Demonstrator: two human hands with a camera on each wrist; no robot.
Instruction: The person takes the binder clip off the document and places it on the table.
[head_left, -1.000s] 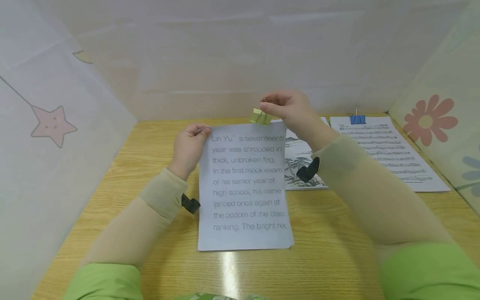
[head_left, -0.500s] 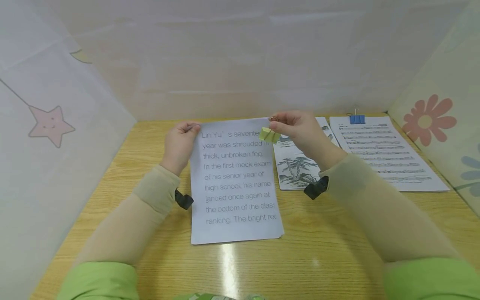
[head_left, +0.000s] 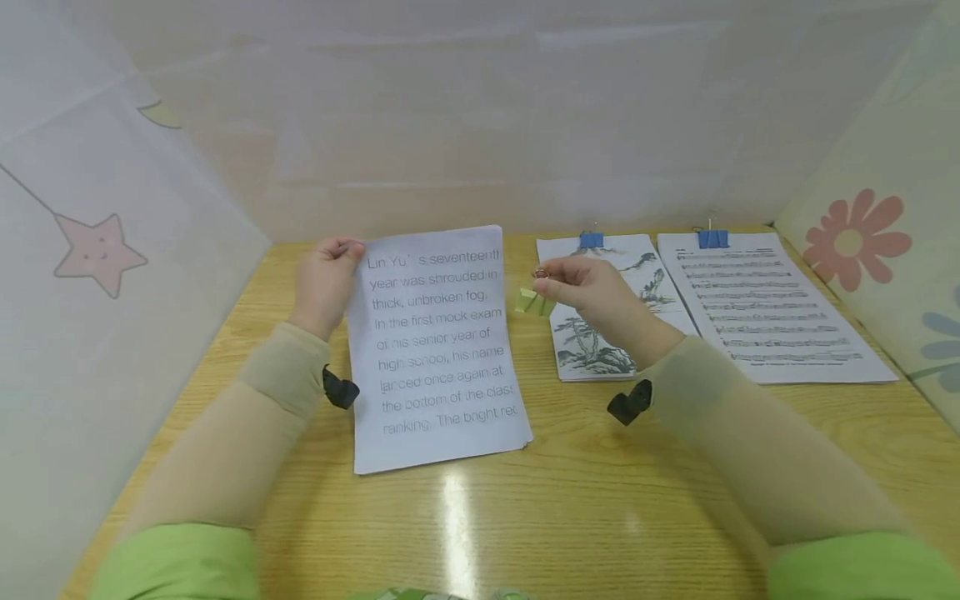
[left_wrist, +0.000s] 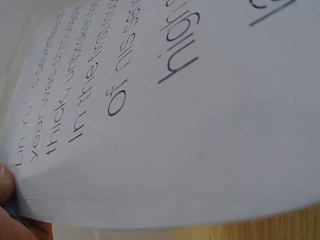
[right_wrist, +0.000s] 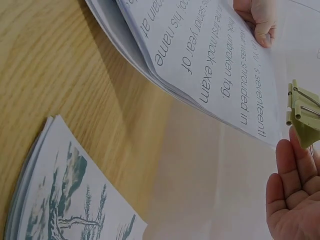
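My left hand (head_left: 321, 287) pinches the top left corner of a stack of printed sheets (head_left: 435, 367), held up tilted over the table with its text facing me. In the right wrist view several layers show along the stack's edge (right_wrist: 170, 91). My right hand (head_left: 603, 304) pinches a yellow-green binder clip (head_left: 535, 302) by its wire handles, right of the stack and apart from it. The clip's body (right_wrist: 305, 117) points away from the fingers. In the left wrist view, the sheets (left_wrist: 200, 150) fill most of the picture and only bits of the left fingers (left_wrist: 5, 185) show.
Behind the right hand lies a stack of landscape drawings (head_left: 596, 354) with a blue binder clip (head_left: 592, 240) on its top edge. Sheet music (head_left: 772, 308) with another blue clip (head_left: 713, 239) lies to its right. Printed white panels (head_left: 480, 125) enclose the wooden table (head_left: 570, 517).
The left hand has moved left with the sheets. The right hand has lowered the yellow-green clip from the stack's top edge, and a gap now separates them. The drawings are less covered.
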